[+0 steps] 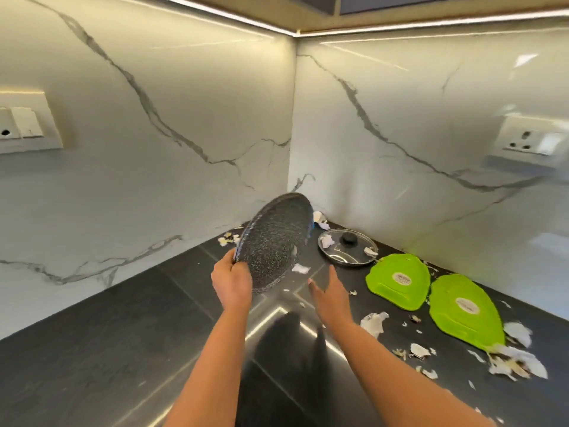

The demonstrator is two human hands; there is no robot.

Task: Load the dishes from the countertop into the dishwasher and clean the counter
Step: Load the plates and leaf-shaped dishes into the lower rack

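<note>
My left hand [232, 282] grips the lower rim of a dark speckled round plate [275, 240], tilted on edge above the black countertop [107, 334]. My right hand [331, 295] hovers open just right of the plate, fingers spread, holding nothing. A glass pot lid [346, 252] with a black knob lies flat near the corner. Two green leaf-shaped dishes [398, 280] [465, 311] lie upside down along the right wall. White and brown peel scraps [374, 323] litter the counter around them.
Marble-patterned walls meet in a corner behind the plate. A switch plate [21, 124] is on the left wall and a socket [528, 140] on the right wall. More scraps [228, 238] sit by the corner. Cabinets with light strips hang overhead.
</note>
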